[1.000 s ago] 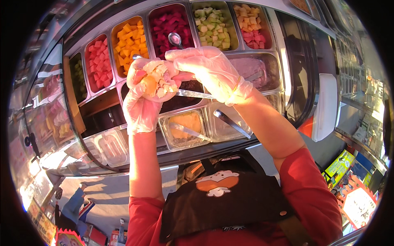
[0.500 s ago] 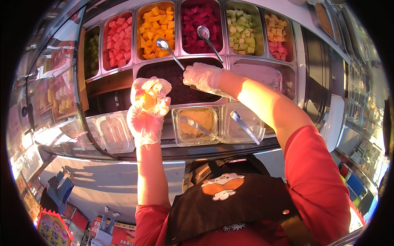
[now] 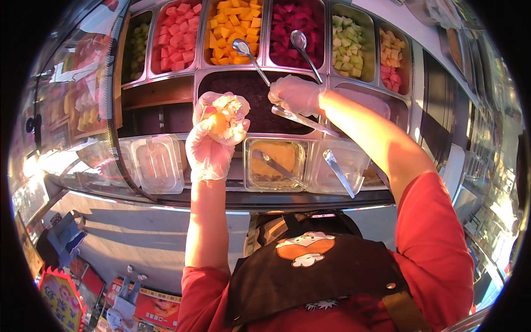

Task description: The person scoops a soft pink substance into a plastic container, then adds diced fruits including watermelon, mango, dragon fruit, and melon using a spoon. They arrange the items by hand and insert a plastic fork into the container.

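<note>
My gloved left hand [image 3: 207, 155] is cupped closed around a pale, crumpled-looking portion of food [image 3: 228, 113] with an orange piece in it. To its right, my gloved right hand [image 3: 296, 94] is over a pan of dark filling [image 3: 232, 83], fingers curled. What they hold, if anything, is hidden. A metal utensil [image 3: 310, 123] lies slanting just below that hand. One spoon [image 3: 241, 47] has its handle end close to my right fingertips; a second spoon [image 3: 298, 40] reaches from the purple fruit cubes [image 3: 285, 19] toward the back of the hand.
Along the far side stand pans of pink cubes [image 3: 177, 36], orange cubes [image 3: 235, 25], pale green cubes [image 3: 347, 47] and mixed cubes [image 3: 391, 55]. Nearer me are a tub of tan paste [image 3: 276, 155], a clear tub with a metal handle [image 3: 338, 171] and a clear lidded tub [image 3: 157, 166].
The counter and both hands appear shifted right and slightly up in the view. More of the metal utensil below my right hand shows now. My left hand still holds the pale food.
</note>
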`<state>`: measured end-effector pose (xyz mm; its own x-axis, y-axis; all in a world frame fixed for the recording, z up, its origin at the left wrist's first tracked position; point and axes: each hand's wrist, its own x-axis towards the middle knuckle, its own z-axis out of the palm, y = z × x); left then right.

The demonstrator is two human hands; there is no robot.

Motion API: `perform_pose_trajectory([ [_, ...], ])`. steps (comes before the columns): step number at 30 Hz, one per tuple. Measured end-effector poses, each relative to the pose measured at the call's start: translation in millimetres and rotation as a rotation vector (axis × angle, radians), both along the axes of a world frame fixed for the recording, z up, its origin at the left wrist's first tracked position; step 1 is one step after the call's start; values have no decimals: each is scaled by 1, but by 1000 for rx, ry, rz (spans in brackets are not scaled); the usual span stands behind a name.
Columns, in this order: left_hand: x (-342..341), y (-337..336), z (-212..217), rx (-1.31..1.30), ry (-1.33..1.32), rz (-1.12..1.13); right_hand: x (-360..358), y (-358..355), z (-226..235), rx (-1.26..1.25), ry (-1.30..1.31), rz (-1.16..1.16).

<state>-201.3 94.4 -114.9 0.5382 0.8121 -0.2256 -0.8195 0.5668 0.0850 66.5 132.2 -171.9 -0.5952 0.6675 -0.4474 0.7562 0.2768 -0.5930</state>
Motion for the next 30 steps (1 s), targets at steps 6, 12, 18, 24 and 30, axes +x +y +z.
perform_pose_trajectory([
  [6, 6, 0, -8, 24, 33, -4, -28, -39, 103, -21, 723, -647],
  [12, 33, -1, 10, -15, 11, -89, -44, -38, 124, 537, 191, -117],
  [18, 42, -9, -1, -184, 48, -60, -27, -53, 131, 662, 173, -240],
  [24, 76, -1, 7, -114, -39, -120, 93, -41, 94, 445, 395, -1067],
  [30, 123, 13, 26, -82, -153, -238, 191, -15, -4, 406, -438, -592],
])
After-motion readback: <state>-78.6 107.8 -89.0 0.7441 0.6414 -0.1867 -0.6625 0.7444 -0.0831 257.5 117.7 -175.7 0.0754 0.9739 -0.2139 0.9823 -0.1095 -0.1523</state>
